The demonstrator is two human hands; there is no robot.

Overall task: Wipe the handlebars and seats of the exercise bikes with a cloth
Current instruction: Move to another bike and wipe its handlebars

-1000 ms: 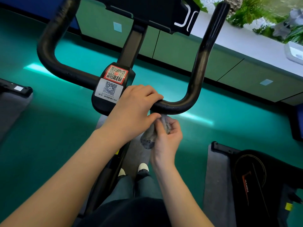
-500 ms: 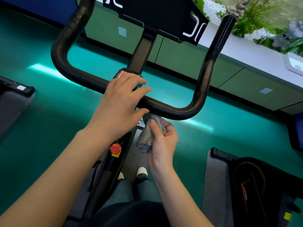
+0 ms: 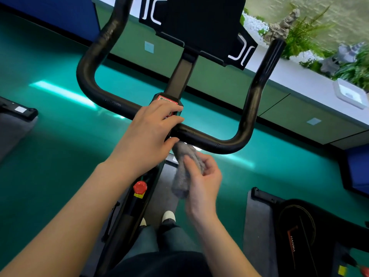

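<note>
A black U-shaped handlebar (image 3: 211,141) of an exercise bike fills the middle of the view, with a dark console (image 3: 201,25) above it. My left hand (image 3: 147,134) grips the bar's centre over the QR-code sticker (image 3: 166,100), fingers curled over the top. Just below the bar, my right hand (image 3: 201,180) holds a crumpled grey cloth (image 3: 184,166); the cloth's top end touches the underside of the bar. The bike's seat is out of sight.
A red knob (image 3: 140,187) sits on the bike frame (image 3: 127,222) below my left wrist. Another machine with a dark flywheel (image 3: 295,222) stands at lower right, a treadmill edge (image 3: 18,112) at left. A white ledge with plants (image 3: 311,35) runs along the back right.
The view has tilted up, so the handlebar sits lower in the frame. My right hand has slid down and slightly right with the cloth. My left hand stays on the bar's centre.
</note>
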